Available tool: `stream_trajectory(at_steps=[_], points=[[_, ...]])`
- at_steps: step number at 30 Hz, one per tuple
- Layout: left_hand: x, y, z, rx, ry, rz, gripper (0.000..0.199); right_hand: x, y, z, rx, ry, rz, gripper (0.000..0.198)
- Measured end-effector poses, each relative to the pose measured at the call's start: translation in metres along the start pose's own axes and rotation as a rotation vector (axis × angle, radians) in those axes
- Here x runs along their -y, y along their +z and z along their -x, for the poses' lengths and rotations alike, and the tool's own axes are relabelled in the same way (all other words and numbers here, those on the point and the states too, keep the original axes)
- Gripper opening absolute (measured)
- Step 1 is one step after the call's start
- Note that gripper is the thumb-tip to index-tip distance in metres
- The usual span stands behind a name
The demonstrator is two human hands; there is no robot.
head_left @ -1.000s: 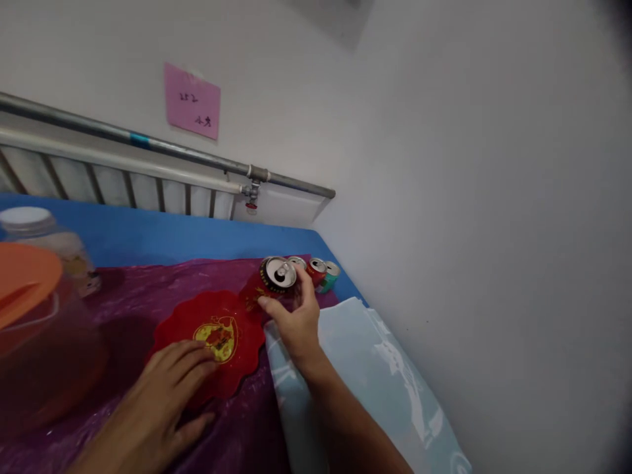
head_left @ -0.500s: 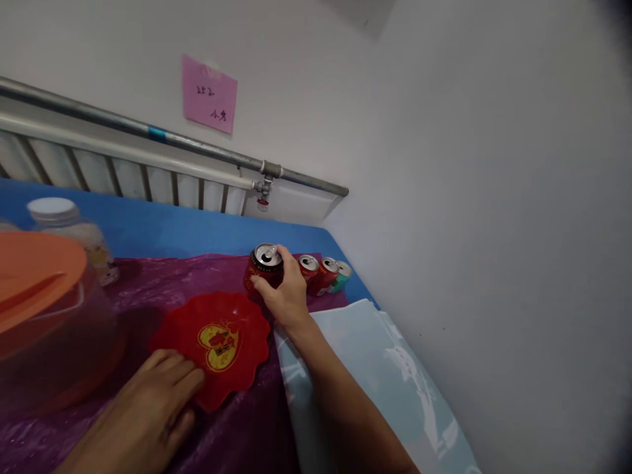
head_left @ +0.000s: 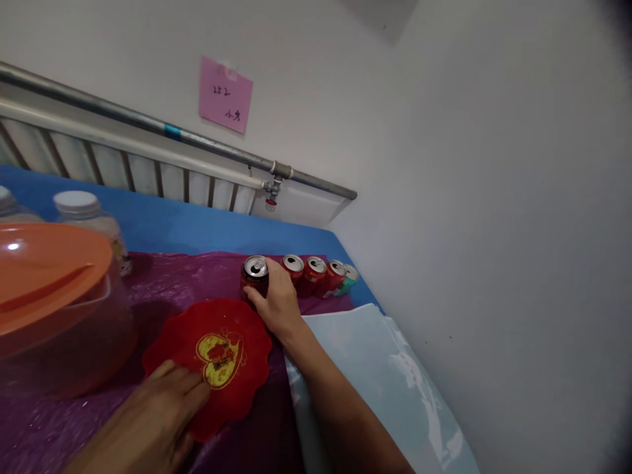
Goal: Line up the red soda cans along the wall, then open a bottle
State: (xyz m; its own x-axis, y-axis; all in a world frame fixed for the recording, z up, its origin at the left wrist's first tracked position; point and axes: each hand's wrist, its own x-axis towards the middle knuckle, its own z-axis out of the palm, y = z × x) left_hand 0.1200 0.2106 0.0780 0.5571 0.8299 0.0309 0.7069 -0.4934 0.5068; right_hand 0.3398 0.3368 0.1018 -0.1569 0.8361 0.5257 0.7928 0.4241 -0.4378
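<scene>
Hands: right hand (head_left: 276,304) is wrapped around the red can (head_left: 255,278), fingers curled about its side; left hand (head_left: 148,421) lies flat and spread, fingertips on the near rim of the red plate (head_left: 212,359), gripping nothing.
Counter: blue surface (head_left: 197,227) running along the wall, its near part covered by a purple plastic sheet (head_left: 187,276).
Pale blue sheet: spread at the right end (head_left: 375,368), under the right forearm, overlapping the purple sheet's edge.
Orange-lidded container: large clear tub (head_left: 59,309) at the left, standing on the purple sheet, well apart from the can.
Red plate: scalloped, with a yellow heart in the middle, just in front of the held can.
Bottles: a white-capped one (head_left: 89,220) behind the tub.
Red can: upright on the purple sheet, top opened, leftmost in the row.
Row of cans: three more red cans (head_left: 311,273) and a green can (head_left: 349,278) stand side by side to its right.
Pink note: stuck on the wall (head_left: 226,94) above the pipe (head_left: 148,125).
</scene>
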Motion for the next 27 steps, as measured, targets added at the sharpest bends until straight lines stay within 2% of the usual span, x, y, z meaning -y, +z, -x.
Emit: stream_trajectory(at_steps=[4, 11, 15, 19, 21, 24, 27], points=[[-0.001, -0.001, 0.000, 0.036, -0.034, 0.010, 0.031, 0.003, 0.001, 0.002, 0.059, -0.003, 0.113, 0.061], [0.010, 0.012, 0.004, -0.011, -0.013, -0.009, 0.039, 0.006, -0.005, 0.005, 0.037, 0.024, 0.161, 0.061], [0.003, 0.003, -0.001, 0.064, -0.055, 0.029, 0.039, 0.011, -0.015, 0.010, -0.022, -0.014, 0.116, 0.055], [-0.010, -0.013, -0.009, 0.181, -0.142, 0.038, 0.037, 0.020, -0.025, 0.019, -0.067, -0.079, 0.034, 0.039], [-0.012, -0.011, -0.012, 0.214, -0.162, 0.036, 0.034, 0.022, -0.029, 0.025, -0.075, -0.118, 0.014, 0.028], [-0.001, 0.005, -0.017, 0.154, -0.043, -0.049, 0.029, 0.017, -0.029, 0.029, -0.138, -0.201, 0.052, 0.018], [0.013, 0.006, -0.012, -0.089, 0.198, -0.213, 0.015, 0.010, -0.024, 0.026, -0.205, -0.284, 0.094, 0.016]])
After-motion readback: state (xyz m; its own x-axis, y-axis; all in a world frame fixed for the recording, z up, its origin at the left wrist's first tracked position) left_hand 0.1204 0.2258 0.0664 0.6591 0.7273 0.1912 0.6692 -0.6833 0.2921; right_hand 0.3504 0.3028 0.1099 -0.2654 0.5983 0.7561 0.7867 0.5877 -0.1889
